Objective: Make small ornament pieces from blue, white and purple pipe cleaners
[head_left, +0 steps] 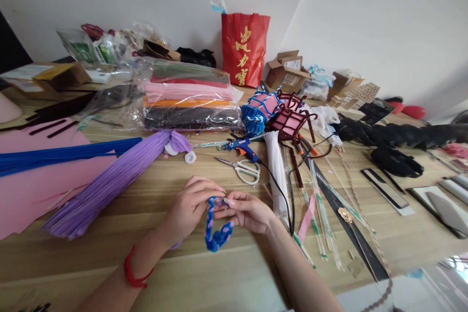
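Observation:
Both hands meet above the wooden table (175, 278), pinching a twisted blue and purple pipe cleaner strand (211, 234) that hangs down in a curved loop. My left hand (190, 207) has its fingers closed at the strand's upper end. From the other side my right hand (246, 209) pinches the same end, thumb and forefinger together. What lies right between the fingertips is too small to make out. Just beyond the hands are scissors (245, 171) with pale handles and a blue glue gun (241, 147). A purple pipe cleaner bundle (109, 180) lies to the left.
Bagged pipe cleaners (190, 92) lie behind, beside pink lanterns (288, 124) with dark frames. A white bundle (276, 175), glue sticks (321, 224) and a black cable (281, 190) are at right. Pink sheets (47, 195) cover the left. A red bag (244, 48) stands at the wall.

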### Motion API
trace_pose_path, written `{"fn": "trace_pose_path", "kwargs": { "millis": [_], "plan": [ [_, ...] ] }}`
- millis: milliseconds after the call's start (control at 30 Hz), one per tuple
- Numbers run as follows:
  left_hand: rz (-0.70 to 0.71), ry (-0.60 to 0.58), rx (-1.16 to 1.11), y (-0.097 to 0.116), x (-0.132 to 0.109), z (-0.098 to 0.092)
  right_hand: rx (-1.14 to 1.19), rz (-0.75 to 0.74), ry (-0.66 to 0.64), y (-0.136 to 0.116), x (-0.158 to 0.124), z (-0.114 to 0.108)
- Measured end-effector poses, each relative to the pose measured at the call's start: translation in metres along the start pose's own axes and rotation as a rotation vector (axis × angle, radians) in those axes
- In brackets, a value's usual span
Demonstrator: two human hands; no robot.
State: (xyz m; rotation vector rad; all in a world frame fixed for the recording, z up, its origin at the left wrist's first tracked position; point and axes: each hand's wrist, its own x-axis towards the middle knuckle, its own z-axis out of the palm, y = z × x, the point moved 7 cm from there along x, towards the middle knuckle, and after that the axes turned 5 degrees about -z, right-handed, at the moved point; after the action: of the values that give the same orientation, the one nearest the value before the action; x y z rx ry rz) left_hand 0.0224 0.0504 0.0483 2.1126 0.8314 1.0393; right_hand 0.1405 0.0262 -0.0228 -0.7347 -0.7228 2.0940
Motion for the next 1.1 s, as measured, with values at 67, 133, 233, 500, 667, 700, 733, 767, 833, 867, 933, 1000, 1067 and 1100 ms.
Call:
{"fn": "trace_pose_path", "kwargs": {
  "millis": [67, 133, 233, 500, 667, 700, 733, 767, 833, 867, 933, 1000, 1067, 1100],
  "plan": [
    [-0.043, -0.027, -0.066, 0.000, 0.000, 0.002, -0.001, 0.009, -0.005, 0.003, 0.001, 0.000],
    [-0.115, -0.052, -0.137, -0.001, 0.000, 0.005, -0.006, 0.017, 0.012, 0.006, 0.003, -0.001],
    [-0.235, -0.053, -0.231, -0.004, 0.000, 0.008, 0.012, -0.008, 0.069, 0.006, 0.004, -0.003],
    [-0.508, -0.101, -0.435, -0.016, -0.003, 0.019, 0.025, 0.057, 0.051, 0.012, 0.004, 0.006],
    [-0.679, -0.149, -0.603, -0.022, -0.009, 0.030, 0.025, 0.086, 0.028, 0.016, 0.006, 0.003],
    [-0.700, -0.148, -0.630, -0.021, -0.009, 0.032, 0.029, 0.085, 0.017, 0.017, 0.006, 0.003],
    [-0.714, -0.143, -0.648, -0.021, -0.009, 0.033, 0.031, 0.083, 0.005, 0.017, 0.006, 0.004],
    [-0.723, -0.139, -0.659, -0.020, -0.009, 0.033, 0.031, 0.084, -0.004, 0.017, 0.006, 0.005],
    [-0.734, -0.142, -0.657, -0.017, -0.009, 0.034, 0.026, 0.091, 0.004, 0.017, 0.005, 0.005],
    [-0.743, -0.147, -0.649, -0.017, -0.009, 0.034, 0.020, 0.092, 0.020, 0.017, 0.004, 0.004],
    [-0.768, -0.145, -0.613, -0.018, -0.009, 0.033, 0.001, 0.085, 0.060, 0.016, 0.003, 0.003],
    [-0.764, -0.115, -0.553, -0.022, -0.009, 0.030, -0.043, 0.065, 0.087, 0.015, 0.002, 0.004],
    [-0.728, -0.090, -0.488, -0.027, -0.009, 0.027, -0.120, 0.036, 0.096, 0.012, 0.003, 0.005],
    [-0.710, -0.089, -0.460, -0.028, -0.008, 0.027, -0.172, 0.012, 0.104, 0.011, 0.004, 0.005]
  ]
}}
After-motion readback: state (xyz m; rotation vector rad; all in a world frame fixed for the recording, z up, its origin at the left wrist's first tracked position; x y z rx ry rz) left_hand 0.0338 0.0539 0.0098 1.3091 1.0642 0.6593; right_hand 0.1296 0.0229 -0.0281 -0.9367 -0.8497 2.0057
